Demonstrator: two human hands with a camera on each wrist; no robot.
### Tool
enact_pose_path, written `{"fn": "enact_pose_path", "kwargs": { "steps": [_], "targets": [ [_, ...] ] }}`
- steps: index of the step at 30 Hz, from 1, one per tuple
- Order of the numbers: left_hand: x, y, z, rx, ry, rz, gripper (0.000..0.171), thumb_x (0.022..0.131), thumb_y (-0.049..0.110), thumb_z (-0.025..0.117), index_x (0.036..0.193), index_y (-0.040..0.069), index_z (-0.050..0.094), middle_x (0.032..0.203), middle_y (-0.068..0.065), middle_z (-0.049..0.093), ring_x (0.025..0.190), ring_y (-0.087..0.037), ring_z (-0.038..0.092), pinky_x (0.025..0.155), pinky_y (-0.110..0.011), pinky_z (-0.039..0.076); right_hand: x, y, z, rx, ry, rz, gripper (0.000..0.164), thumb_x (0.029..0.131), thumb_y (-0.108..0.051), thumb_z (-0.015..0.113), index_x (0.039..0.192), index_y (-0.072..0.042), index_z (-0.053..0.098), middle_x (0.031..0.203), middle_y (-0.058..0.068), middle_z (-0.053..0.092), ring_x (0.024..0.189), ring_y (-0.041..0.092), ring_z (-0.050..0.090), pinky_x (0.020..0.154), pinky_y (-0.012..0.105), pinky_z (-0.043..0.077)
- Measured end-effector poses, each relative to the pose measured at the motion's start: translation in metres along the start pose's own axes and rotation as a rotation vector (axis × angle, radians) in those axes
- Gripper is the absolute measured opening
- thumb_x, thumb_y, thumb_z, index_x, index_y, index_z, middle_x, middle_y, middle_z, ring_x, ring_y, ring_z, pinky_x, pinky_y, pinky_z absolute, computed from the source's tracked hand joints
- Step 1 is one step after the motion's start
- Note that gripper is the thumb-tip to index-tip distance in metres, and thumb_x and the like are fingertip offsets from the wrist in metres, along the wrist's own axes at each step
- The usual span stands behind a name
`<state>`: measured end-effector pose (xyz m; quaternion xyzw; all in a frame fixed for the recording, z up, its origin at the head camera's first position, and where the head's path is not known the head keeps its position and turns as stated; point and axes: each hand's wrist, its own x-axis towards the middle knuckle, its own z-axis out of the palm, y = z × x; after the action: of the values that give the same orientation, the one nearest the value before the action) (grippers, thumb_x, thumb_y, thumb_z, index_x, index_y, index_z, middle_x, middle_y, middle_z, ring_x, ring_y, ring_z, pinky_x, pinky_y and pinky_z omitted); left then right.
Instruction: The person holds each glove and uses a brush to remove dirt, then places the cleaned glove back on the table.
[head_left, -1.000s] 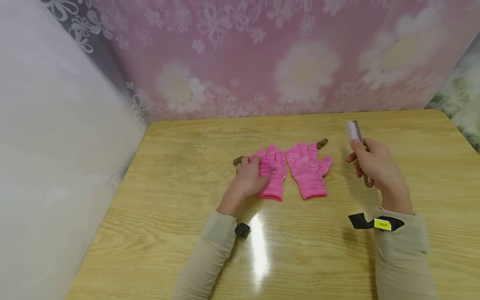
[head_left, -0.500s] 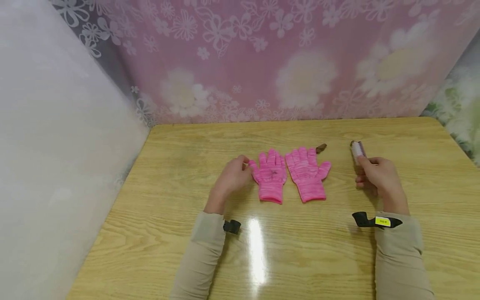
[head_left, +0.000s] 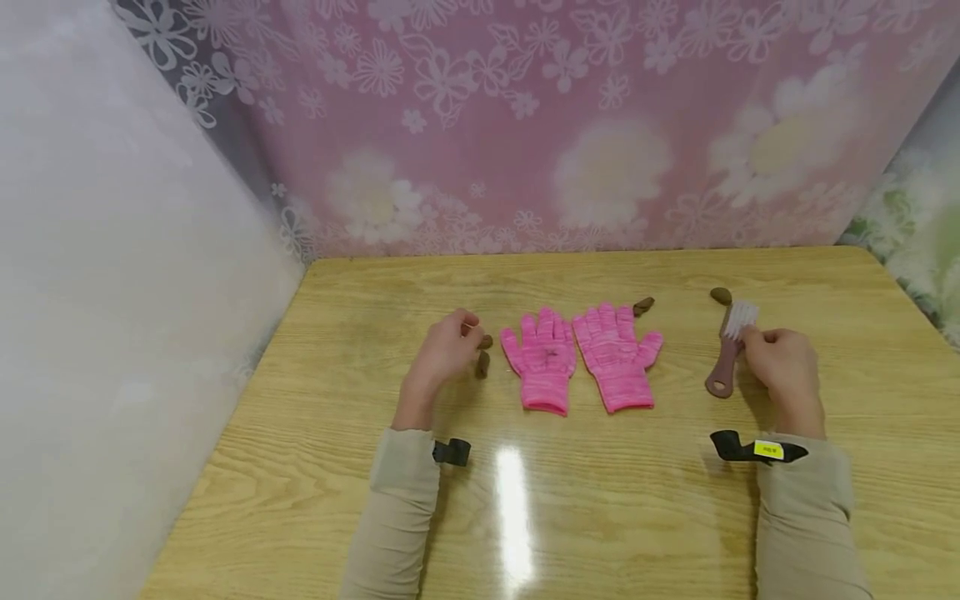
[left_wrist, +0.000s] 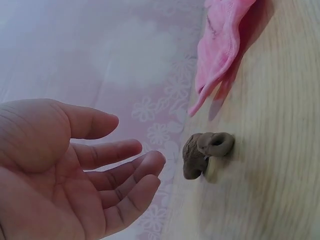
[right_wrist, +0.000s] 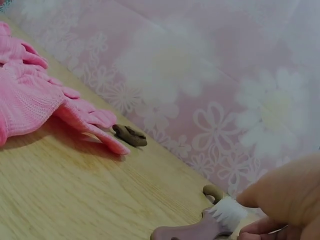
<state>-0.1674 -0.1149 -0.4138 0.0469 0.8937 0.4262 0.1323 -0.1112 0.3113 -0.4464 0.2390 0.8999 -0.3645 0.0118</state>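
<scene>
Two pink knit gloves (head_left: 546, 362) lie side by side on the wooden table (head_left: 585, 500). To their left, my left hand (head_left: 447, 350) hovers beside brown clay-like lumps (head_left: 483, 365). The left wrist view shows its fingers loosely bent with nothing between them, apart from a coiled brown lump (left_wrist: 205, 150). At the right is a brush (head_left: 722, 367) with a mauve handle and white bristles. My right hand (head_left: 783, 367) pinches its bristle end between thumb and fingers, while the handle points toward me. The far side of the bristles is partly hidden by fingers.
One more brown lump (head_left: 643, 307) rests by the right glove's fingertips, another (head_left: 721, 295) just beyond the brush. A pink floral curtain (head_left: 480, 150) hangs along the table's back edge, and a pale wall (head_left: 135, 292) stands at the left.
My left hand has drawn left off the glove, and two brown lumps now show beside it. The right hand has lowered the brush, whose handle has swung out to the hand's left.
</scene>
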Motion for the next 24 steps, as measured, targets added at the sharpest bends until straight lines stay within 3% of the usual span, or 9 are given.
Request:
{"fn": "enact_pose_path", "kwargs": {
  "steps": [3,7,9,12,19,22,24],
  "targets": [
    [0.000,0.001,-0.002,0.008,0.005,0.011,0.040,0.105,0.027,0.045,0.137,0.004,0.053,0.125,-0.012,0.061,0.105,-0.024,0.059,0.082,-0.039,0.051,0.002,0.002,-0.002,-0.024,-0.010,-0.025,0.077,0.100,-0.050,0.039,0.136,0.018,0.044,0.132,0.037,0.048,0.109,0.048,0.051,0.073,0.046,0.048],
    [0.002,0.003,-0.003,0.012,0.001,0.024,0.041,0.105,0.028,0.045,0.137,0.004,0.052,0.126,-0.013,0.060,0.097,-0.025,0.057,0.079,-0.039,0.049,0.005,0.003,-0.003,-0.167,-0.030,-0.088,0.082,0.094,-0.056,0.051,0.135,0.015,0.045,0.128,0.039,0.050,0.108,0.052,0.053,0.069,0.054,0.050],
    [0.003,0.004,-0.004,0.021,0.005,0.029,0.041,0.105,0.028,0.045,0.136,0.003,0.053,0.127,-0.014,0.060,0.099,-0.026,0.057,0.081,-0.040,0.049,0.007,0.002,-0.005,-0.229,-0.049,-0.119,0.075,0.093,-0.051,0.055,0.128,0.015,0.047,0.121,0.038,0.053,0.099,0.050,0.056,0.063,0.050,0.049],
    [0.004,0.005,-0.005,0.034,0.017,0.034,0.040,0.105,0.027,0.045,0.135,0.003,0.053,0.127,-0.014,0.060,0.106,-0.027,0.058,0.085,-0.042,0.050,0.004,0.001,-0.012,-0.239,-0.115,-0.156,0.064,0.094,-0.037,0.058,0.123,0.019,0.047,0.113,0.038,0.055,0.090,0.045,0.058,0.065,0.048,0.050],
    [0.002,0.000,-0.009,0.063,0.034,0.027,0.039,0.105,0.025,0.045,0.135,0.002,0.053,0.127,-0.014,0.060,0.111,-0.028,0.058,0.089,-0.043,0.051,-0.008,-0.011,-0.014,-0.155,-0.407,-0.131,0.046,0.089,-0.017,0.062,0.112,0.021,0.051,0.087,0.021,0.064,0.068,0.023,0.064,0.060,0.037,0.054],
    [0.002,0.001,-0.009,0.072,0.034,0.035,0.039,0.104,0.025,0.045,0.135,0.002,0.054,0.126,-0.015,0.061,0.111,-0.029,0.059,0.089,-0.043,0.051,-0.009,-0.019,-0.011,-0.160,-0.449,-0.136,0.046,0.088,-0.016,0.064,0.111,0.021,0.051,0.090,0.022,0.063,0.070,0.022,0.064,0.061,0.036,0.054],
    [0.003,0.003,-0.008,0.072,0.034,0.055,0.039,0.104,0.024,0.045,0.135,0.002,0.054,0.126,-0.015,0.061,0.112,-0.029,0.058,0.089,-0.044,0.051,-0.010,-0.025,-0.010,-0.197,-0.424,-0.161,0.052,0.088,-0.021,0.066,0.113,0.021,0.049,0.094,0.024,0.062,0.073,0.025,0.063,0.061,0.036,0.053]
  ]
}}
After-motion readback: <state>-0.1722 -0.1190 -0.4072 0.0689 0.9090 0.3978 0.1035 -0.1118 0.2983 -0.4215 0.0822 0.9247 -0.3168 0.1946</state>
